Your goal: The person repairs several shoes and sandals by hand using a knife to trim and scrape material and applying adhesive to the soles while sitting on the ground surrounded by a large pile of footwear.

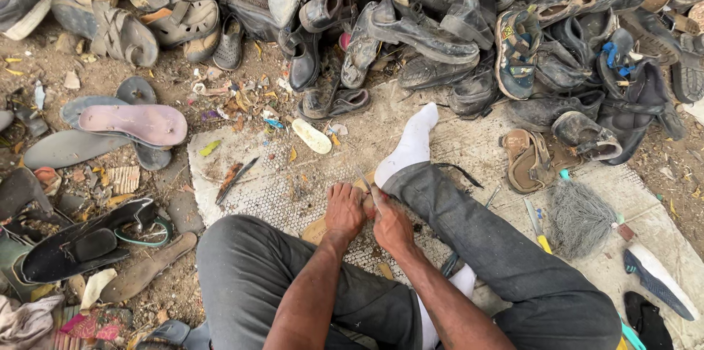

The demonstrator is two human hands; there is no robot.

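Head view: flat tan shoe sole (317,230) on white perforated mat (242,148), between the person's legs. Left hand (345,208) clenched on the sole; right hand (392,225) grasping a thin metal blade (366,183). Cutting step judged in hand; next stroke needs steady hold. Heap of worn dark shoes (440,20) beyond.

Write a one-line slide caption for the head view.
Seated on a mat, left hand and right hand work a thin blade beside piled worn shoes.

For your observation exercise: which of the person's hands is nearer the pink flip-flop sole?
Left. The left hand lies on the side toward the pink sole; the right hand sits beyond it, farther away.
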